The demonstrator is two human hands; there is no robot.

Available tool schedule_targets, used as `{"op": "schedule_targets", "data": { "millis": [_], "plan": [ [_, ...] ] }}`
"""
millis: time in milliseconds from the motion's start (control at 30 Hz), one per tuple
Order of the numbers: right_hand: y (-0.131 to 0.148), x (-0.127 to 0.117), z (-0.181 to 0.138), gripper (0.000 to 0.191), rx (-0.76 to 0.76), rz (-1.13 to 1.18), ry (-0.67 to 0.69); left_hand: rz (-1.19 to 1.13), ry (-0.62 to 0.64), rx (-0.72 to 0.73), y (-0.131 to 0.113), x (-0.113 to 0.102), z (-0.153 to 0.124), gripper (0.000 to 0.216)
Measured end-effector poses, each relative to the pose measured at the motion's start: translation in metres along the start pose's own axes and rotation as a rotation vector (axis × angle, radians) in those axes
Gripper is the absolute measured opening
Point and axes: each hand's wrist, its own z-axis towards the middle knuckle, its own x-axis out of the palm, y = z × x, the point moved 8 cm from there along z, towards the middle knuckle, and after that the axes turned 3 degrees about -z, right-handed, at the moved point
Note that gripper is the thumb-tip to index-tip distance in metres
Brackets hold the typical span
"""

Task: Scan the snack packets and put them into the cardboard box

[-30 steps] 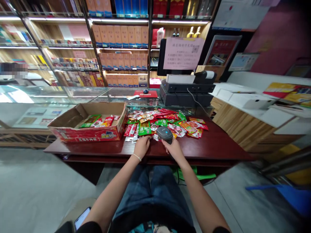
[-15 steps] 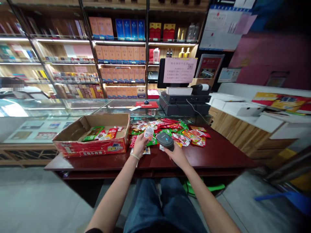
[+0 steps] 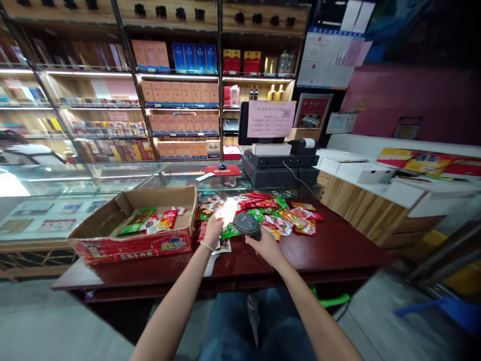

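A small snack packet [image 3: 227, 211], washed out by bright light, is pinched in my left hand [image 3: 214, 231] above the near edge of the packet pile. My right hand [image 3: 267, 246] is wrapped around the handle of a black barcode scanner [image 3: 247, 224], whose head points left at that packet. Under and behind both hands spreads a heap of red, green and white snack packets [image 3: 280, 215] on the dark red desk [image 3: 323, 250]. To the left stands an open cardboard box [image 3: 130, 250] with several packets [image 3: 169, 219] lying inside.
Behind the pile is a glass counter [image 3: 176, 173] with a monitor bearing a pink sheet [image 3: 270, 119] and a black cash drawer [image 3: 280, 173]. Shelves of boxed goods [image 3: 180, 94] line the wall. A person [image 3: 30, 149] is at the far left. White boxes [image 3: 361, 168] sit on the right cabinet.
The scanner has lit up the packet in my left hand, which now glares white. Both hands keep nearly the same place beside each other; the view has tilted slightly upward.
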Motion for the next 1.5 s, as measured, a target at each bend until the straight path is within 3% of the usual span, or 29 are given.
{"op": "schedule_targets", "data": {
  "millis": [100,167,300,367,433,533,633,767,933,1067,1233,1367,1500],
  "plan": [
    [-0.005,-0.010,0.002,0.032,0.009,0.007,-0.008,0.133,-0.014,0.066,-0.023,-0.008,0.004,0.054],
    [-0.009,-0.020,0.005,0.035,0.011,0.005,-0.005,0.281,-0.084,0.141,-0.053,-0.030,0.006,0.052],
    [-0.018,-0.047,0.011,0.038,0.002,0.010,-0.018,0.824,-0.421,0.346,-0.134,-0.111,-0.008,0.045],
    [-0.026,-0.058,0.014,0.038,0.012,0.021,-0.024,1.063,-0.587,0.346,-0.158,-0.152,-0.020,0.049],
    [-0.036,-0.066,0.017,0.036,0.044,0.041,-0.014,1.217,-0.680,0.282,-0.164,-0.183,-0.028,0.053],
    [-0.051,-0.076,0.019,0.032,0.089,0.086,-0.007,1.346,-0.600,0.227,-0.149,-0.188,-0.023,0.053],
    [-0.062,-0.091,0.022,0.031,0.103,0.095,-0.028,1.360,-0.450,0.311,-0.127,-0.144,-0.003,0.047],
    [-0.077,-0.114,0.028,0.029,0.151,0.096,-0.057,1.296,-0.172,0.431,-0.086,-0.045,0.042,0.043],
    [-0.106,-0.143,0.037,0.028,0.227,0.106,-0.073,1.221,0.160,0.506,-0.013,0.081,0.093,0.042],
    [-0.131,-0.161,0.050,0.027,0.288,0.112,-0.092,1.263,0.366,0.446,0.050,0.153,0.127,0.043],
    [-0.150,-0.165,0.069,0.031,0.317,0.209,-0.062,1.424,0.487,0.347,0.104,0.194,0.162,0.041],
    [-0.160,-0.166,0.075,0.029,0.327,0.272,-0.051,1.560,0.394,0.282,0.123,0.196,0.172,0.042],
    [-0.166,-0.165,0.075,0.032,0.353,0.279,-0.053,1.611,0.310,0.296,0.122,0.196,0.164,0.037]
  ]
}}
